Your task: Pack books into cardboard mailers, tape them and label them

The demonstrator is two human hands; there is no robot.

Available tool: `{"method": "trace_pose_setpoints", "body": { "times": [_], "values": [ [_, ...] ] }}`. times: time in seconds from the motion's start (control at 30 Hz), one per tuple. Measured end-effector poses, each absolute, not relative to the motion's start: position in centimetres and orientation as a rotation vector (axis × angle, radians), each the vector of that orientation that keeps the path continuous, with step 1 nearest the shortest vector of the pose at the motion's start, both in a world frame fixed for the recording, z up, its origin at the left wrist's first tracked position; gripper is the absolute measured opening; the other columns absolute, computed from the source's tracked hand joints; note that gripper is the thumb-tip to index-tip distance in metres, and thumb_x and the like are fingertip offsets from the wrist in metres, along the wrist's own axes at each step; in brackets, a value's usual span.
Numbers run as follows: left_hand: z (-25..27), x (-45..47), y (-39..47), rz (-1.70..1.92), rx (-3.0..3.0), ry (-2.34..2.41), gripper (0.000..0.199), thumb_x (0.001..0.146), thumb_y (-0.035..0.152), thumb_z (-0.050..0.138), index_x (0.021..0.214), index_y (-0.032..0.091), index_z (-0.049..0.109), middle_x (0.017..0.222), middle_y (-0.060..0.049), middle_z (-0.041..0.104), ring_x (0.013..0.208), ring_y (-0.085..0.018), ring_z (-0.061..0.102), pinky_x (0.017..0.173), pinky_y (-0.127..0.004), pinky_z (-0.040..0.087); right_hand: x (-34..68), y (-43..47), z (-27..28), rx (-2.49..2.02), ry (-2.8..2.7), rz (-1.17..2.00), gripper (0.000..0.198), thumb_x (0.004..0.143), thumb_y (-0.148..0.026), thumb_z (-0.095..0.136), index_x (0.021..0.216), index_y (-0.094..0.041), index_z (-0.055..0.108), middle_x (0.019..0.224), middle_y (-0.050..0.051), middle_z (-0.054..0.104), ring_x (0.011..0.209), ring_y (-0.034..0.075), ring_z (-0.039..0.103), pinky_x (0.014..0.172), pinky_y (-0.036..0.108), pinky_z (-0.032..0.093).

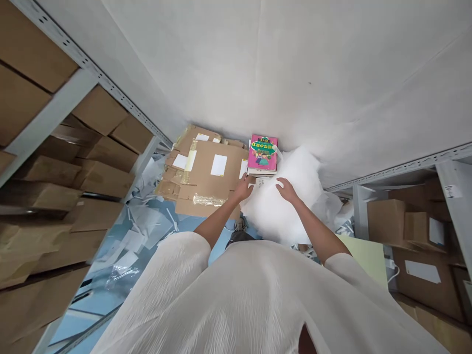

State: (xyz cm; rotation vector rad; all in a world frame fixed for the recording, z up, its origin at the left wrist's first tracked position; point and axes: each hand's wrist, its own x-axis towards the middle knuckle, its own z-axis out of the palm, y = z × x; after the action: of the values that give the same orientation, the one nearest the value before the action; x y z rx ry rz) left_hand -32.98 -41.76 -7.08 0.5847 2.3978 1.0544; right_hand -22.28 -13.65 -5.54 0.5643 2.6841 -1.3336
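Note:
A pink book (262, 155) with a green title panel lies on top of a small stack of books by the wall. My left hand (243, 188) is at the near left corner of the stack, fingers apart; whether it touches the books I cannot tell. Over the white packing wrap (265, 219), to the right of the stack's near edge, my right hand (286, 189) has its thumb and fingers apart, holding nothing. Between the two hands shows a white cover (260, 182) with dark characters, partly hidden under the stack.
Flattened cardboard boxes (204, 169) with labels and tape are piled left of the books. Paper scraps and plastic (147, 223) litter the blue floor. Shelves of cartons stand on the left (103, 157) and right (387, 221). A pale green board (363, 255) is near my right arm.

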Motion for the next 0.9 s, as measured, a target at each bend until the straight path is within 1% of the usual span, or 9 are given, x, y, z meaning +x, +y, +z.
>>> {"method": "trace_pose_setpoints", "body": {
  "times": [0.1,0.2,0.33,0.4,0.5,0.63,0.7,0.8,0.9],
  "values": [
    [-7.5,-36.4,-40.8,1.233,0.528,2.355,0.071,0.104,0.036,0.065,0.171,0.016,0.052,0.188,-0.024,0.034,0.176,-0.043,0.032,0.14,-0.062,0.036,-25.7,-14.4,-5.6,0.611,2.746,-1.34,0.051,0.1,-0.045,0.071,0.143,-0.02,0.08,0.165,0.017,0.065,0.161,0.037,0.053,0.141,0.054,0.035],
    [-8.0,-38.7,-40.0,1.312,0.494,2.304,0.072,0.103,0.038,0.067,0.17,0.016,0.053,0.187,-0.024,0.036,0.177,-0.043,0.028,0.141,-0.063,0.033,-28.7,-15.1,-6.0,0.669,2.781,-1.332,0.054,0.099,-0.044,0.072,0.146,-0.018,0.078,0.167,0.017,0.064,0.163,0.037,0.051,0.141,0.054,0.034],
    [-8.4,-40.2,-39.6,1.372,0.506,2.228,0.068,0.101,0.034,0.069,0.165,0.017,0.056,0.181,-0.023,0.046,0.177,-0.042,0.028,0.142,-0.063,0.031,-31.0,-15.9,-6.5,0.728,2.754,-1.304,0.056,0.096,-0.038,0.071,0.147,-0.017,0.077,0.161,0.017,0.068,0.159,0.036,0.057,0.139,0.052,0.039],
    [-8.4,-40.5,-39.5,1.417,0.509,2.184,0.064,0.1,0.031,0.069,0.162,0.017,0.059,0.176,-0.022,0.053,0.174,-0.041,0.035,0.141,-0.061,0.034,-31.4,-16.2,-6.6,0.784,2.729,-1.304,0.057,0.094,-0.036,0.073,0.148,-0.019,0.076,0.158,0.016,0.07,0.155,0.036,0.06,0.137,0.052,0.042],
    [-8.2,-40.8,-39.5,1.48,0.477,2.147,0.057,0.098,0.026,0.068,0.155,0.016,0.064,0.169,-0.022,0.06,0.161,-0.039,0.053,0.136,-0.058,0.041,-31.6,-16.8,-6.4,0.901,2.684,-1.34,0.059,0.09,-0.037,0.077,0.147,-0.022,0.075,0.157,0.013,0.071,0.151,0.036,0.064,0.132,0.053,0.049],
    [-7.7,-41.5,-40.3,1.585,0.247,2.178,0.048,0.098,0.024,0.07,0.145,0.017,0.068,0.151,-0.02,0.072,0.134,-0.034,0.071,0.12,-0.052,0.056,-31.9,-18.0,-6.1,1.001,2.593,-1.394,0.06,0.087,-0.041,0.081,0.144,-0.023,0.076,0.152,0.013,0.075,0.137,0.037,0.071,0.121,0.054,0.058],
    [-7.6,-41.9,-41.2,1.623,0.072,2.196,0.044,0.099,0.026,0.074,0.141,0.018,0.069,0.133,-0.018,0.078,0.122,-0.032,0.075,0.111,-0.048,0.059,-32.0,-18.7,-6.1,1.014,2.555,-1.425,0.059,0.085,-0.038,0.08,0.142,-0.023,0.076,0.149,0.013,0.076,0.129,0.034,0.075,0.117,0.051,0.06],
    [-7.5,-42.5,-42.8,1.607,-0.149,2.17,0.039,0.097,0.031,0.081,0.132,0.017,0.072,0.108,-0.012,0.081,0.107,-0.03,0.077,0.102,-0.044,0.061,-32.1,-19.7,-6.2,1.031,2.517,-1.468,0.053,0.086,-0.032,0.074,0.137,-0.022,0.077,0.141,0.013,0.08,0.123,0.03,0.077,0.114,0.048,0.061],
    [-7.4,-42.6,-44.1,1.615,-0.172,2.08,0.029,0.092,0.034,0.087,0.114,0.018,0.077,0.1,-0.01,0.081,0.105,-0.03,0.077,0.1,-0.044,0.061,-32.2,-20.5,-6.2,1.018,2.529,-1.464,0.045,0.085,-0.028,0.069,0.128,-0.021,0.079,0.135,0.013,0.082,0.125,0.03,0.077,0.115,0.046,0.06]
  ]
}}
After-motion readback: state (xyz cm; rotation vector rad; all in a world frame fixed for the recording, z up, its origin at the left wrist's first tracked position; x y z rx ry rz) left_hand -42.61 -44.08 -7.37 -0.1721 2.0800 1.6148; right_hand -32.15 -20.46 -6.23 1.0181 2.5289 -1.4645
